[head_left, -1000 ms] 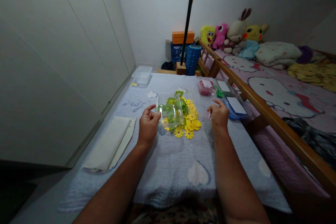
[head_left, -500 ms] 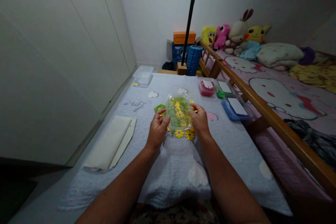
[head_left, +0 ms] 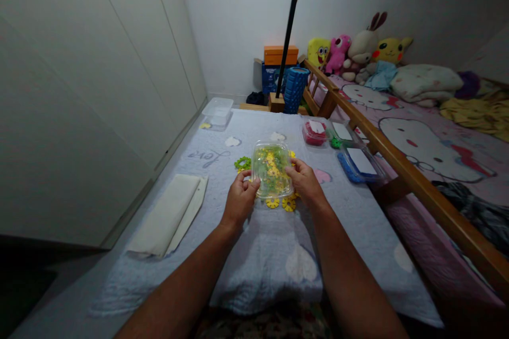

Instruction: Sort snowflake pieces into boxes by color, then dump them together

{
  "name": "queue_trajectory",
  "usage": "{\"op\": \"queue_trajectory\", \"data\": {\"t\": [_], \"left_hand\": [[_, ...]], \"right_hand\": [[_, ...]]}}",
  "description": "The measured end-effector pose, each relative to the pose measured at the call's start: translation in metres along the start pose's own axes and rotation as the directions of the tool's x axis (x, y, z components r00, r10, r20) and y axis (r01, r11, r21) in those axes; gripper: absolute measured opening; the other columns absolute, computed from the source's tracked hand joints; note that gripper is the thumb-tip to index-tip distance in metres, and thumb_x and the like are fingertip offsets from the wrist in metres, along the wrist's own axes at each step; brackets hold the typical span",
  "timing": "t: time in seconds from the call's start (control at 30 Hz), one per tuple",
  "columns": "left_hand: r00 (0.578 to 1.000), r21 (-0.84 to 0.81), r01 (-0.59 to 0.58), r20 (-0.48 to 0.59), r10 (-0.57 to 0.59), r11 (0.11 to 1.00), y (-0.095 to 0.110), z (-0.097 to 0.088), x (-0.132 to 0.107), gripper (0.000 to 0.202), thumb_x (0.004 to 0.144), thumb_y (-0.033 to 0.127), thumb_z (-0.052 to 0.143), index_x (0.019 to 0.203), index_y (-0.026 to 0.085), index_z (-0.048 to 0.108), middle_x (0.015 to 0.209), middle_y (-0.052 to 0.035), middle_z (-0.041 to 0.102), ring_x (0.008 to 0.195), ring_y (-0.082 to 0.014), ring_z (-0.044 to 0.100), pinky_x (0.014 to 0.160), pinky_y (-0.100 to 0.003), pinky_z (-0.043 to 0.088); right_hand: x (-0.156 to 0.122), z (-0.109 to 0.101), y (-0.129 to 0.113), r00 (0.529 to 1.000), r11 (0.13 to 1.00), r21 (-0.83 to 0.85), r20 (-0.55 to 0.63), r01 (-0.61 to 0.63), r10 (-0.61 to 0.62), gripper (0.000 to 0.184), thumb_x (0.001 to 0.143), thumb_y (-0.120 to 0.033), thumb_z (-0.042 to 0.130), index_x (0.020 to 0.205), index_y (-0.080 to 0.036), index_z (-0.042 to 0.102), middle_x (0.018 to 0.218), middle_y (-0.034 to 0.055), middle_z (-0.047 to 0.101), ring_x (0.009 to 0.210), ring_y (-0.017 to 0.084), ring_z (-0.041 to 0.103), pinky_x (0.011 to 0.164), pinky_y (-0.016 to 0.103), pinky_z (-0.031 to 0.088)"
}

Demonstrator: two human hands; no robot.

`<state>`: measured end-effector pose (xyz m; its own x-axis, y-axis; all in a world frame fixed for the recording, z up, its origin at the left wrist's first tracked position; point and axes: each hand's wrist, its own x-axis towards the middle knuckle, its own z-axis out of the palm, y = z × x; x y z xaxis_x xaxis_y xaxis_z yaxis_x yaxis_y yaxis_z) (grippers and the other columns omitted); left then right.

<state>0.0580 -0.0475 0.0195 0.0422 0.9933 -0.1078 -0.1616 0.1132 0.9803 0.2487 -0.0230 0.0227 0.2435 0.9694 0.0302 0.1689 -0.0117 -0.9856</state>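
Gripping a clear plastic container (head_left: pixel 273 169) by its opposite sides, we had our left hand (head_left: pixel 239 200) at its near left edge and our right hand (head_left: pixel 305 183) at its right edge. The hands were apart, with the container between them, and each thumb lay on its upper side. We held it over the middle of the pale blue cloth (head_left: pixel 262 265), and yellow and green pieces showed through it. Yellow notched discs (head_left: pixel 289 203) stuck out along its near edge, and a green piece (head_left: pixel 242 163) lay just beyond its left side. To our right, near the wooden bed rail (head_left: pixel 397 151), stood tubs with red (head_left: pixel 315 135), green (head_left: pixel 336 142) and blue contents (head_left: pixel 353 170), each topped with something white. Another clear tub (head_left: pixel 218 110) stood at the far left corner, and a folded off-white cloth (head_left: pixel 167 214) lay left of our left forearm.
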Motion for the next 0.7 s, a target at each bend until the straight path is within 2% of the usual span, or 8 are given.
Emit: {"op": "queue_trajectory", "data": {"t": [0.17,0.33,0.5,0.7], "left_hand": [[1.0,0.013,0.006,0.01,-0.006,1.0,0.0026,-0.0029,-0.0018,0.055,0.076,0.053,0.076,0.114,0.02,0.056,0.055,0.0104,0.051,0.045,-0.0082,0.04,0.048,-0.02,0.028],[1.0,0.018,-0.007,-0.005,0.007,1.0,0.0043,-0.0038,-0.0024,0.056,0.073,0.051,0.079,0.114,0.021,0.056,0.054,0.0118,0.049,0.044,-0.0084,0.04,0.048,-0.019,0.029],[1.0,-0.005,-0.006,-0.005,0.006,1.0,0.0084,-0.0031,-0.0039,0.056,0.071,0.049,0.082,0.112,0.02,0.057,0.054,0.012,0.048,0.045,-0.0083,0.041,0.048,-0.02,0.032],[0.998,-0.028,-0.051,-0.033,0.05,0.998,0.0065,-0.003,-0.0038,0.05,0.074,0.043,0.08,0.111,0.019,0.058,0.057,0.0113,0.048,0.048,-0.0082,0.043,0.051,-0.02,0.035]], "right_hand": [[-0.0026,-0.0037,-0.0066,0.998,0.993,0.101,0.021,-0.053,0.051,0.05,0.069,-0.042,0.072,0.113,-0.018,0.069,0.073,-0.0041,0.061,0.062,0.014,0.054,0.056,0.025,0.042],[-0.0035,-0.0055,-0.0083,0.999,0.998,0.052,0.026,-0.044,0.043,0.057,0.067,-0.046,0.074,0.116,-0.018,0.066,0.073,-0.0072,0.056,0.061,0.012,0.051,0.056,0.024,0.04],[-0.0044,-0.0049,-0.0076,0.999,0.999,-0.041,0.045,-0.001,0.003,0.058,0.072,-0.049,0.071,0.121,-0.017,0.065,0.071,-0.0074,0.056,0.058,0.012,0.051,0.053,0.025,0.04],[-0.0071,-0.002,-0.0072,0.994,1.0,-0.012,0.111,-0.009,0.011,0.059,0.08,-0.052,0.066,0.127,-0.018,0.06,0.062,-0.0097,0.054,0.044,0.011,0.044,0.044,0.024,0.034]]}}
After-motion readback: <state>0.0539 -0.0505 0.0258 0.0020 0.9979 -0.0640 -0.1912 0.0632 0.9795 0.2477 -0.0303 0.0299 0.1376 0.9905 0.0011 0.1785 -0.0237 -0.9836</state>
